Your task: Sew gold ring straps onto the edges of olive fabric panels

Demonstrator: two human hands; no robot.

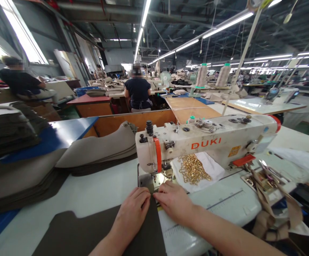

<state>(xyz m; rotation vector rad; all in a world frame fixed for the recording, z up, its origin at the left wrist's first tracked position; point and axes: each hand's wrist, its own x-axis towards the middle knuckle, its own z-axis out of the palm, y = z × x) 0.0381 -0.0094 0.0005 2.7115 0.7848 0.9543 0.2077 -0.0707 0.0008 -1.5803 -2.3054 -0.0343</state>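
Note:
My left hand [134, 209] is closed, its fingers curled over the upper edge of a dark brown fabric panel [80, 231] on the sewing table. Just right of the panel's edge, my right hand [174, 202] is pinched closed, its fingertips close to the left ones. Whatever lies between those right fingertips is too small to make out. Both hands sit directly in front of the needle area of a white sewing machine [207, 142]. A lit metal needle plate [158, 179] shows just beyond the fingers.
Gold metal rings [194, 169] lie heaped on a white cloth [217, 170] under the machine arm. Stacked fabric panels [98, 149] stand at left. A box [285, 186] at right holds scissors and small parts, with tan webbing [270, 217] draped over it. A co-worker [137, 89] sits ahead.

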